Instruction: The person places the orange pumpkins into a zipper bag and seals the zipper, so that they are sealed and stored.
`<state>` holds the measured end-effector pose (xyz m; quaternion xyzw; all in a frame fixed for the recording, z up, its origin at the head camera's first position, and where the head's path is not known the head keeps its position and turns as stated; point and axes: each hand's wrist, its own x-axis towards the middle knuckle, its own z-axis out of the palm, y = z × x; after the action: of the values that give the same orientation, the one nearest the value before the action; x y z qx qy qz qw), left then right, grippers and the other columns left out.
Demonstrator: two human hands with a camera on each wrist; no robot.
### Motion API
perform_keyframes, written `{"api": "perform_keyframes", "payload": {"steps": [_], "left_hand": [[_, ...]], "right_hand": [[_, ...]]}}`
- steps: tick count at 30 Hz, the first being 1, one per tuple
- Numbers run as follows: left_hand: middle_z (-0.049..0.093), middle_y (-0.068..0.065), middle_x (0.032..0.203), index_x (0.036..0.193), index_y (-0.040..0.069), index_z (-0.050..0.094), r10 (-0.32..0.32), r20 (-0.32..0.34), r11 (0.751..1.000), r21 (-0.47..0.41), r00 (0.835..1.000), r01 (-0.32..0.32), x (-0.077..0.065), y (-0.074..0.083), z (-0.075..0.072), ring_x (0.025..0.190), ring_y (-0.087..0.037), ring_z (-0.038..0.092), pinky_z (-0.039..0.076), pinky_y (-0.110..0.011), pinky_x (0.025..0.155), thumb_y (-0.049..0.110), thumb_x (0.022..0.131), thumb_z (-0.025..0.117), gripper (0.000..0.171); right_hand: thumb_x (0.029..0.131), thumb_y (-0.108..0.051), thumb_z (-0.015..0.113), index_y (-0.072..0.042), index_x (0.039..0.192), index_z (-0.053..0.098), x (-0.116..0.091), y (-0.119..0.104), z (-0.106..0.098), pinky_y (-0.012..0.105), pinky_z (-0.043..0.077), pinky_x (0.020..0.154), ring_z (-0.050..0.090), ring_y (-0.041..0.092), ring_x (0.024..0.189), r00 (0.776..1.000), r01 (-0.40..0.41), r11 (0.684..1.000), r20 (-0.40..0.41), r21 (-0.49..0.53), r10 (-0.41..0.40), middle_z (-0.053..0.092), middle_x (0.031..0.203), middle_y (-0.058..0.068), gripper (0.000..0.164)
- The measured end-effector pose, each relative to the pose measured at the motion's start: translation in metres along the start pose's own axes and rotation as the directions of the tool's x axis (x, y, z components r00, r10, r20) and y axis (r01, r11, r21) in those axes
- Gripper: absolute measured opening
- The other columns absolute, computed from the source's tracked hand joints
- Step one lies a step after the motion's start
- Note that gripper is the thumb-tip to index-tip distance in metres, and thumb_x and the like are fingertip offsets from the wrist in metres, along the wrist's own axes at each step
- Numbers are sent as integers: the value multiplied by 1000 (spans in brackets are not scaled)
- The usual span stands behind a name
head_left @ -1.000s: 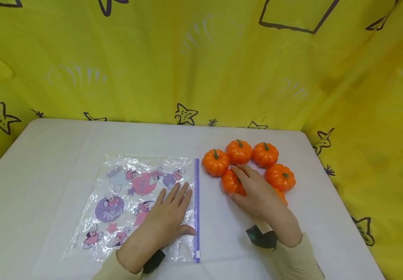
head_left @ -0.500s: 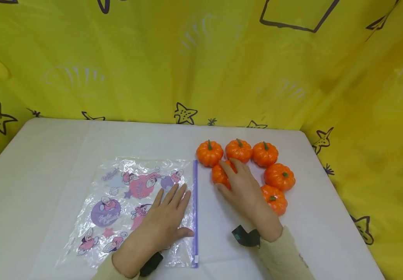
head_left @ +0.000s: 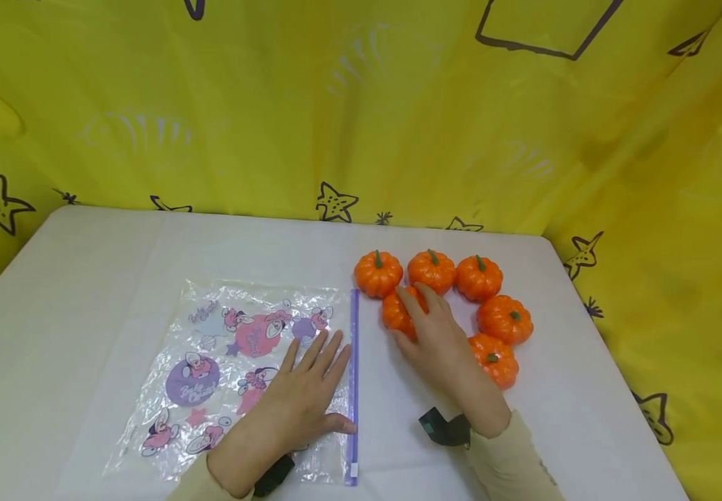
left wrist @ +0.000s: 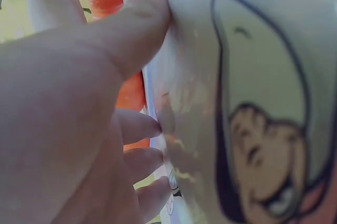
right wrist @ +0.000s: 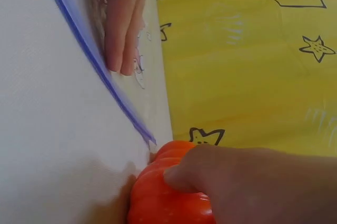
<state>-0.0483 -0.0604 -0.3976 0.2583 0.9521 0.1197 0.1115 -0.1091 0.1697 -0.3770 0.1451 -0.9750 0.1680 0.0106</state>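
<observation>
A clear plastic zip bag [head_left: 191, 379] with pink and purple cartoon prints lies flat on the table, its purple slider edge to the right. My left hand [head_left: 301, 400] rests on the bag with straight, spread fingers, the thumb reaching that edge. In the left wrist view, the printed plastic fills the right side beside the thumb [left wrist: 142, 19]. Just right of the bag, my right hand [head_left: 438, 341] grips a small orange toy pumpkin [head_left: 396, 313] from above, covering part of it. The right wrist view shows the thumb against the ribbed side of this pumpkin [right wrist: 163, 197].
Several more pumpkins stand in an arc: one at the back left [head_left: 378, 275], others along the back and right, and one near my right forearm [head_left: 494, 360]. The white table [head_left: 85, 292] meets a yellow patterned curtain [head_left: 260, 111] at the back and sides.
My right hand has moved left and slightly back with the gripped pumpkin. The back-left pumpkin has shifted farther back and left. The pumpkin near my right forearm has come into fuller view.
</observation>
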Motion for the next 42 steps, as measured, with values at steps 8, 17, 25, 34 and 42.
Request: {"api": "perform_keyframes", "payload": {"steps": [8,17,25,34,42], "left_hand": [[22,-11,165,156,9,29,4,-5,999,37,1000,-4,-1,4,-1,153,-34,19,17,-61,122,62,82,65,98],[23,-7,165,157,13,27,4,13,999,-35,1000,-4,0,-5,-8,153,-30,19,16,-60,122,58,86,64,92],[25,-4,165,157,15,27,33,-2,993,-110,999,-33,0,-11,-21,153,-28,22,19,-62,121,55,88,63,88],[24,-3,165,158,17,24,31,-10,984,-174,999,-32,0,-16,-29,154,-26,20,16,-60,122,55,88,62,88],[22,-3,166,159,17,21,68,-17,979,-193,998,-70,-1,-16,-27,154,-26,18,14,-61,122,55,90,60,88]], "right_hand": [[90,-28,74,-18,148,45,-5,1,-4,56,48,103,46,40,135,1000,6,1000,18,27,-6,39,151,20,66],[89,-30,75,-22,148,45,-7,3,-7,56,48,103,46,39,136,999,-5,999,49,50,2,38,153,18,67],[89,-32,75,-23,149,44,-8,2,-9,56,48,104,44,38,137,998,1,998,66,57,-5,38,154,16,68],[88,-31,76,-19,146,49,-9,0,-12,55,48,103,45,38,136,995,98,992,24,79,-100,41,151,17,66],[89,-33,74,-18,147,48,-10,-4,-14,53,46,107,44,36,138,991,130,985,9,111,-132,42,152,15,66]]}}
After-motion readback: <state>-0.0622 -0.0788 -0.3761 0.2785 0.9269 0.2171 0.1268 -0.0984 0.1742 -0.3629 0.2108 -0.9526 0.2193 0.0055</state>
